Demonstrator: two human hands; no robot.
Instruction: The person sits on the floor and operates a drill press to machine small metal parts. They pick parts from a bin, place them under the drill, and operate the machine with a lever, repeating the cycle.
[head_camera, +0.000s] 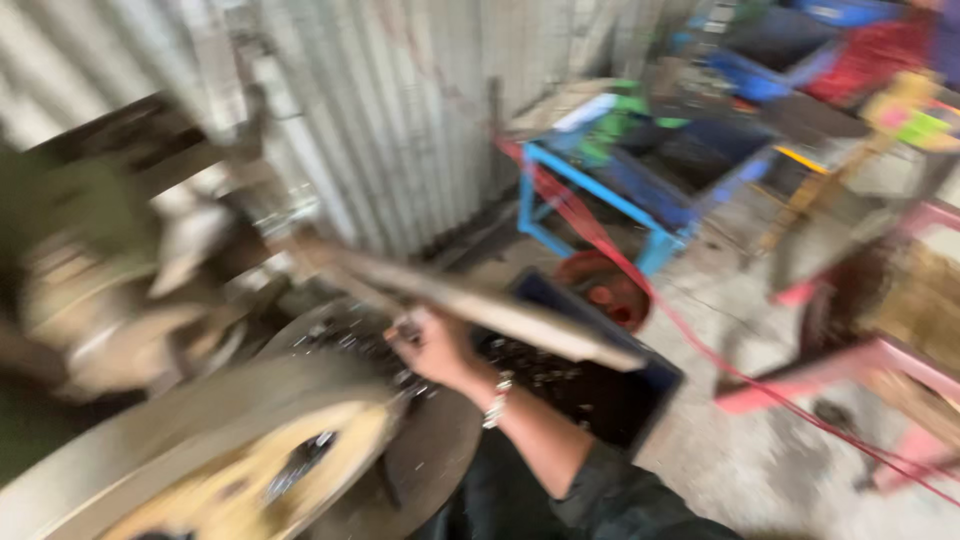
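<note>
While the frame is smeared by motion, read these loosely.
Right hand: right hand (432, 345) reaches onto the round machine plate (420, 450), fingers curled among small metal parts (345, 335); whether it grips one, cannot tell.
Left hand: out of view.
Parts position: at the fingertips, 10 o'clock of the wrist.
Risk: long lever (470, 300) hangs just above the knuckles, probably a pinch hazard.
Risk 2: bracelet (497, 398) could snag.

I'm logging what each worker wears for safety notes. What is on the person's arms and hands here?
Only one hand shows, blurred, bare and ungloved. A pale beaded bracelet circles its wrist. A dark sleeve is pushed up near the elbow. No second hand is in view.
</note>
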